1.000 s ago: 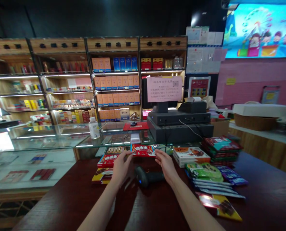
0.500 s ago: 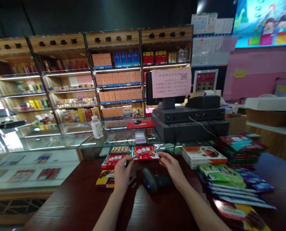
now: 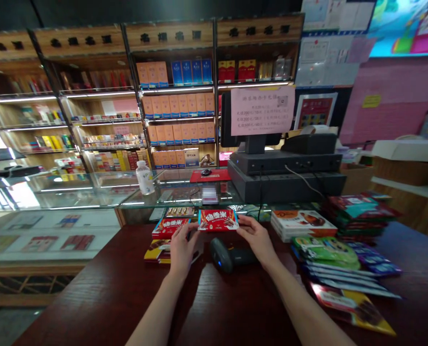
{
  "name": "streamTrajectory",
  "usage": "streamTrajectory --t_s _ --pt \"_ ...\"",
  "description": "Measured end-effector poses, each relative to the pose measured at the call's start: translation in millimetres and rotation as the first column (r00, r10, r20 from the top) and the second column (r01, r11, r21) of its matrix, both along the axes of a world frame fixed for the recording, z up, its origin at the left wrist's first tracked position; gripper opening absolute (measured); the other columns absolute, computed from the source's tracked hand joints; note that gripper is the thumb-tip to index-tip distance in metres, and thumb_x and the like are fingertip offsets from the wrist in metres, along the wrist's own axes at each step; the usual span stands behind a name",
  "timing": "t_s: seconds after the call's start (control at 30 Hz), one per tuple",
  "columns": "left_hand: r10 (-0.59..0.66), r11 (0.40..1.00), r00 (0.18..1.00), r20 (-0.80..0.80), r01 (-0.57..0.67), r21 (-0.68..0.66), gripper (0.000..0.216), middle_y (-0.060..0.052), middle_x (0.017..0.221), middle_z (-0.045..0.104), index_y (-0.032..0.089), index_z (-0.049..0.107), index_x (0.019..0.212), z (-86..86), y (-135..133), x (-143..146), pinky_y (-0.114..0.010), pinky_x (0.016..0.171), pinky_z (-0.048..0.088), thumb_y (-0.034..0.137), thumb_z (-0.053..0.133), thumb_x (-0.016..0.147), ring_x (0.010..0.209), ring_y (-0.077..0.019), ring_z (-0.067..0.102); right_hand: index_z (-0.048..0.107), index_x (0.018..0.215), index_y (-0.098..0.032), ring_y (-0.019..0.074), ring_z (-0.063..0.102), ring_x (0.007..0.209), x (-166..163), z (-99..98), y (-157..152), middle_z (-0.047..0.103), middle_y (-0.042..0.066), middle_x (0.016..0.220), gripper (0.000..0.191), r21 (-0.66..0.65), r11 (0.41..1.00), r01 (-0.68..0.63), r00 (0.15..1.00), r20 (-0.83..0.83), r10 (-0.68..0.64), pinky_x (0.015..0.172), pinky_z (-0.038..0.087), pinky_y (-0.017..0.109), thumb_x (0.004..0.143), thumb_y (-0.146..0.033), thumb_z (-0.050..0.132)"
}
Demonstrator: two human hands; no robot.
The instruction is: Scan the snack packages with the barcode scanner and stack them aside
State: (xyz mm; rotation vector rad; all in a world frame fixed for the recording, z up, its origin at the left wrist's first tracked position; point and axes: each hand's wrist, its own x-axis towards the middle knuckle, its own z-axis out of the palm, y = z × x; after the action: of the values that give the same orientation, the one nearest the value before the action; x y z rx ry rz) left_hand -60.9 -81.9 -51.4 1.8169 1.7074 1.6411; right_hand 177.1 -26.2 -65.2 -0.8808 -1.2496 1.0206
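Note:
Both my hands hold a flat red snack packet (image 3: 218,219) by its short ends, above a dark wooden counter (image 3: 102,293). My left hand (image 3: 182,249) pinches its left end and my right hand (image 3: 256,238) pinches its right end. The packet faces me, tilted up. Just below it, between my hands, a black barcode scanner (image 3: 225,254) lies on the counter with a blue light showing. A second red packet of the same kind (image 3: 170,227) tops a small stack by my left hand.
Stacks of snack packets (image 3: 329,250) spread along the counter's right side, with a yellow one (image 3: 351,307) nearest me. Behind stand a black cash register (image 3: 286,173) with a pink notice, a glass display case (image 3: 73,192) with a white bottle (image 3: 143,178), and lit shelves of boxes.
My hands kept their grip and turned the red packet up more squarely toward me. My head tipped down, so the shelves and register sit higher in view.

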Motion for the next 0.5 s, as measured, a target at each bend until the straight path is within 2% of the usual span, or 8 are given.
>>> streamTrajectory --t_s 0.1,0.23,0.5 --pt "0.003 1.0 1.0 0.002 -0.003 0.003 0.02 -0.001 0.1 0.076 0.026 0.07 0.097 -2.8 1.3 -0.7 -0.041 0.097 0.048 0.036 0.061 0.083 0.1 -0.0229 0.068 0.069 0.107 -0.019 0.0227 0.071 0.086 0.6 0.6 -0.2 0.073 0.008 0.103 0.046 0.003 1.0 0.007 1.0 -0.004 -0.007 0.085 0.056 0.039 0.064 -0.031 0.078" --pt "0.017 1.0 1.0 0.013 -0.016 -0.014 0.021 -0.002 0.103 0.076 0.026 0.071 0.097 -4.7 1.5 -0.9 -0.044 0.101 0.046 0.037 0.062 0.082 0.103 -0.0246 0.067 0.067 0.112 -0.02 0.0214 0.071 0.083 0.9 -1.2 1.9 0.071 0.011 0.114 0.05 0.012 1.0 -0.003 1.0 -0.03 0.003 0.082 0.057 0.038 0.065 -0.03 0.078" --pt "-0.151 0.987 0.976 0.156 0.158 -0.038 0.046 -0.005 0.11 0.074 0.024 0.058 0.121 -8.9 6.1 3.0 -0.041 0.099 0.05 0.032 0.066 0.077 0.105 -0.022 0.069 0.066 0.113 -0.021 0.0188 0.07 0.081 1.5 -1.7 2.5 0.07 0.01 0.119 0.049 0.04 0.999 -0.023 0.999 -0.04 0.025 0.082 0.056 0.036 0.066 -0.026 0.077"
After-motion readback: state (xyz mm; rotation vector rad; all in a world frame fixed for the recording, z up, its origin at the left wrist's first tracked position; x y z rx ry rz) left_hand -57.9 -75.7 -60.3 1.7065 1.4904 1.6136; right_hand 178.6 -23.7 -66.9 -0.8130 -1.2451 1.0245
